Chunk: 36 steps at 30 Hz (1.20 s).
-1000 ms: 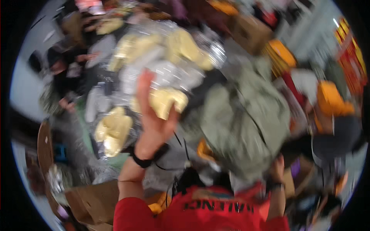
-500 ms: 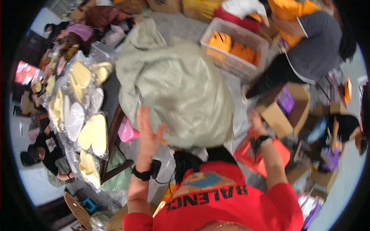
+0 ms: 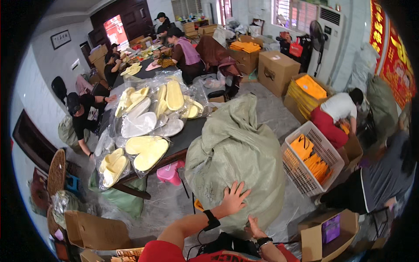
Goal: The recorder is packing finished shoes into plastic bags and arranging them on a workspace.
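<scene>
Your bulging grey-green sack (image 3: 235, 159) stands in front of you, well filled out, its top drawn up into a loose, folded peak. So far as shows, the filling looks well along; what is inside is hidden, and you cannot tell whether the mouth is tied. A firm grip is one thing not yet made: no cloth is bunched in either of your hands.

Your left hand (image 3: 234, 200) is spread wide, fingers fanned, palm down against the near face of the sack. Your right hand (image 3: 254, 229), its fingers stretched out and holding nothing that shows, is lower and to the right of the left one, at the sack's near lower side; whether it presses or only skims the cloth, you cannot tell. The bulk of the sack rises just beyond both hands, its peak farthest from them.

Beyond your left hand and to its left, past the sack's edge, is the dark table (image 3: 185, 136), with pale yellow slippers (image 3: 148, 150) in clear bags. A pink container (image 3: 171, 173) is nearer that hand, below the table edge. Beyond your right hand and to its right is a pale plastic crate (image 3: 300, 173) of orange pieces; nearer, to its right, an open cardboard box (image 3: 310, 241).
</scene>
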{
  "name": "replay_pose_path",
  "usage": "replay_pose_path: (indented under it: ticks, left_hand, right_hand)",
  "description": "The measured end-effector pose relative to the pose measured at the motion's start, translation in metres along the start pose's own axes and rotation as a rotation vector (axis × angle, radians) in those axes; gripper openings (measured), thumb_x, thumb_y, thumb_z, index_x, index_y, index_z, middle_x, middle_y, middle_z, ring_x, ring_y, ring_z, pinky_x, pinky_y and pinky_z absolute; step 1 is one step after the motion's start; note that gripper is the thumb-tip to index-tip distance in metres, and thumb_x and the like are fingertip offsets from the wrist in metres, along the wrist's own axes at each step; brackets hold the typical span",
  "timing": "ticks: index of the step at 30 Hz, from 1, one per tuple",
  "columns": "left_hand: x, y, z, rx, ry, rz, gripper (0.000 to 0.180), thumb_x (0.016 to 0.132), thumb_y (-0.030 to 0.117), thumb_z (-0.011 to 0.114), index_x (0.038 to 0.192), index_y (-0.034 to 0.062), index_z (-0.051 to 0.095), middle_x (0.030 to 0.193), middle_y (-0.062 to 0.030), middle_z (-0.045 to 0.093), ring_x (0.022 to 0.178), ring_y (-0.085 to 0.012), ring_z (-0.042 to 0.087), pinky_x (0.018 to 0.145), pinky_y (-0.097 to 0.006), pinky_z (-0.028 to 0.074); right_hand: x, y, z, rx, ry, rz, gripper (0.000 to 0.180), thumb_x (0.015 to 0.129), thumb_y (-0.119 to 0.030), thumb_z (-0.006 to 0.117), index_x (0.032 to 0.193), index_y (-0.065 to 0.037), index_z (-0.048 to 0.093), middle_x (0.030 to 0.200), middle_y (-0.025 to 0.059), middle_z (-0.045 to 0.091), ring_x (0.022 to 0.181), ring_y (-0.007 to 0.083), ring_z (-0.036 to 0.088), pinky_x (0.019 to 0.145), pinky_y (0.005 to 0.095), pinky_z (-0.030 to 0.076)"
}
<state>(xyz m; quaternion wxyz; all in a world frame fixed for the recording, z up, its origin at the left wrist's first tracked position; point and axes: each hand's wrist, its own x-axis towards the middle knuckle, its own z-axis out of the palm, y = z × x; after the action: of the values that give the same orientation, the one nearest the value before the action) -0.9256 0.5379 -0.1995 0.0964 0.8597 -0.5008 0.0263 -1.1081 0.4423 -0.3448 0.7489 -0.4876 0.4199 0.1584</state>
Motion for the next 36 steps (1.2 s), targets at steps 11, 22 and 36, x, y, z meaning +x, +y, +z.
replay_pose_path:
  ticks: [11, 22, 36]
  left_hand:
    - [0.002, 0.014, 0.021, -0.017, 0.055, -0.012, 0.068, 0.072, 0.032, 0.063, 0.132, 0.0242, 0.031, 0.138, -0.0121, 0.023, 0.126, -0.0335, 0.021, 0.089, -0.050, 0.029]
    - [-0.034, 0.082, 0.047, -0.364, 0.559, -1.556, 0.092, 0.059, 0.040, 0.075, 0.130, 0.0017, 0.029, 0.130, -0.0255, 0.031, 0.123, -0.0384, 0.027, 0.100, -0.048, 0.021]
    - [-0.042, 0.114, 0.114, -0.992, 0.502, -1.730, 0.108, 0.065, 0.065, 0.057, 0.139, 0.0074, 0.003, 0.133, -0.0356, 0.014, 0.123, -0.0499, 0.017, 0.101, -0.051, 0.018]
  right_hand:
    - [0.000, -0.028, -0.157, -0.607, -0.161, -0.009, 0.065, 0.081, -0.043, 0.058, 0.129, -0.005, 0.036, 0.100, 0.0057, 0.056, 0.087, 0.0153, 0.055, 0.072, 0.0331, 0.041]
    - [0.077, -0.075, -0.350, -0.402, 0.043, 0.290, 0.045, 0.088, -0.039, 0.042, 0.127, -0.018, 0.036, 0.111, 0.0053, 0.052, 0.083, 0.0234, 0.052, 0.054, 0.0363, 0.045]
    - [0.131, -0.186, -0.186, -2.031, -0.460, -0.271, 0.068, 0.064, -0.037, 0.068, 0.118, -0.002, 0.046, 0.124, 0.0237, 0.042, 0.112, 0.0351, 0.043, 0.096, 0.0364, 0.035]
